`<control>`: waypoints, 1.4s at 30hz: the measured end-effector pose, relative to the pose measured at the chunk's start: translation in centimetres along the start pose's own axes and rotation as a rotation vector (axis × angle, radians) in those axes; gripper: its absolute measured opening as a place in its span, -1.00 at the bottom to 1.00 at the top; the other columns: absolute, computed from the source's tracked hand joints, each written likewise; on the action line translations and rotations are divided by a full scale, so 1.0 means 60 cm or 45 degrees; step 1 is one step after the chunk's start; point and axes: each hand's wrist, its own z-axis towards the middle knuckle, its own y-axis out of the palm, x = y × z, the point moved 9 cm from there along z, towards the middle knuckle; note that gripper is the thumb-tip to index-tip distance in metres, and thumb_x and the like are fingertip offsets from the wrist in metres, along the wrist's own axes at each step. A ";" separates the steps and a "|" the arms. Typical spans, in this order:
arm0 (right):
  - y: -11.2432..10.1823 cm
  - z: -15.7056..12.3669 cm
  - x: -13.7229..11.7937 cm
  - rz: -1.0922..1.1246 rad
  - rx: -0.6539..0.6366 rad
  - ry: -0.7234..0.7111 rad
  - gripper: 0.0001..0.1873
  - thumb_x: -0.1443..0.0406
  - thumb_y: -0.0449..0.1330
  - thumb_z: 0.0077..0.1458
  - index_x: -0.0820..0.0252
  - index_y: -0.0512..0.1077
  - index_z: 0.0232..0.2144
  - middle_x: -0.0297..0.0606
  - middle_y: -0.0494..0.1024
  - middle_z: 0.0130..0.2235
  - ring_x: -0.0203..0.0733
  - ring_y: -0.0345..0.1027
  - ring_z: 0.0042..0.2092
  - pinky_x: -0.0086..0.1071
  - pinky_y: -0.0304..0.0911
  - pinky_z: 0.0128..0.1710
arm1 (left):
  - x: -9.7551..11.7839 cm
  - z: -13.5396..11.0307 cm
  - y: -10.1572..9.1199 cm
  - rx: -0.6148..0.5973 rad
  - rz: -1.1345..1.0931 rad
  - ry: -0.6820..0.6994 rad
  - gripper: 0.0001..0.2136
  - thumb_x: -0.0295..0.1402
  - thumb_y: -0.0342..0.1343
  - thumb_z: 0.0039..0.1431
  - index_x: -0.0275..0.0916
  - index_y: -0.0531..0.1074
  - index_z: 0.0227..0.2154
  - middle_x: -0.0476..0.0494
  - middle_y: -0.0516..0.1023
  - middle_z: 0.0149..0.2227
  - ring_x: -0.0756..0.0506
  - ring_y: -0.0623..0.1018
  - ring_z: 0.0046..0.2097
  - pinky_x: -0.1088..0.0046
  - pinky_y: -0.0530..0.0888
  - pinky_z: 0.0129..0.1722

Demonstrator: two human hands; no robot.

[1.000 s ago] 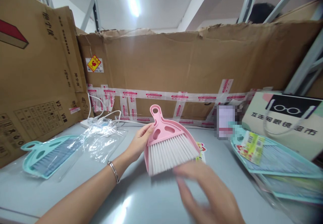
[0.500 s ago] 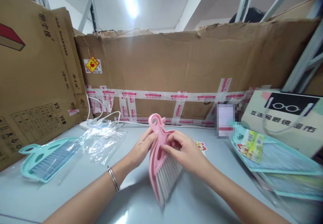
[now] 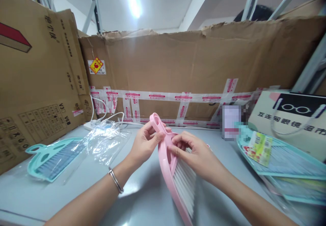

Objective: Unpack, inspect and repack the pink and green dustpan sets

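Note:
A pink dustpan is held up tilted above the grey table, its looped handle toward the back and its wide end toward me. Against its inner face lies a small brush with white bristles. My left hand is closed around the dustpan's neck just below the loop, thumb on top. With thumb and fingers bent, my right hand pinches the pink upper part of the brush; the fingertips are partly hidden.
On the left lies a turquoise dustpan set in clear film beside a crumpled plastic bag. Wrapped turquoise sets are stacked at right, before a printed carrier bag. Cardboard walls the back; a white cable runs along it.
The pink dustpan and brush have turned and swung their wide end to the right and toward me. Both hands keep their hold, and the view has shifted slightly.

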 end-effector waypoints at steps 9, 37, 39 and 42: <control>-0.044 0.007 0.071 0.866 0.153 0.403 -0.73 0.15 0.29 -0.26 0.18 0.39 -0.50 -0.32 0.43 -0.44 -0.26 0.29 -0.38 -0.38 0.23 -0.33 | -0.007 0.010 -0.044 0.210 -0.082 -0.048 -0.67 -0.19 0.16 0.01 -0.28 0.39 -0.20 -0.24 0.56 -0.22 -0.15 0.50 -0.13 0.33 0.38 -0.13; 0.012 0.012 0.028 0.270 0.075 0.063 -0.81 0.15 0.14 0.01 0.13 0.24 -0.43 -0.44 0.39 -0.54 -0.31 0.22 -0.49 -0.44 0.05 -0.50 | -0.070 -0.001 0.002 -0.059 -0.319 -0.498 -0.73 -0.23 0.26 -0.12 -0.31 0.49 -0.39 -0.08 0.53 -0.45 0.03 0.46 -0.46 0.53 0.36 -0.42; 0.008 0.008 0.014 0.057 0.149 -0.043 -0.82 0.18 0.11 0.04 0.14 0.26 -0.48 -0.38 0.42 -0.46 -0.27 0.24 -0.42 -0.41 0.09 -0.41 | -0.074 -0.001 0.003 -0.056 -0.310 -0.493 -0.72 -0.23 0.26 -0.12 -0.31 0.48 -0.37 -0.08 0.52 -0.43 0.03 0.46 -0.44 0.54 0.35 -0.42; 0.003 0.003 0.002 -0.194 0.216 -0.157 -0.82 0.19 0.10 0.06 0.14 0.26 -0.50 -0.32 0.39 -0.43 -0.21 0.22 -0.36 -0.36 0.09 -0.37 | -0.080 -0.001 -0.002 -0.020 -0.261 -0.494 -0.71 -0.23 0.26 -0.12 -0.31 0.45 -0.34 -0.07 0.51 -0.42 0.02 0.47 -0.41 0.53 0.36 -0.39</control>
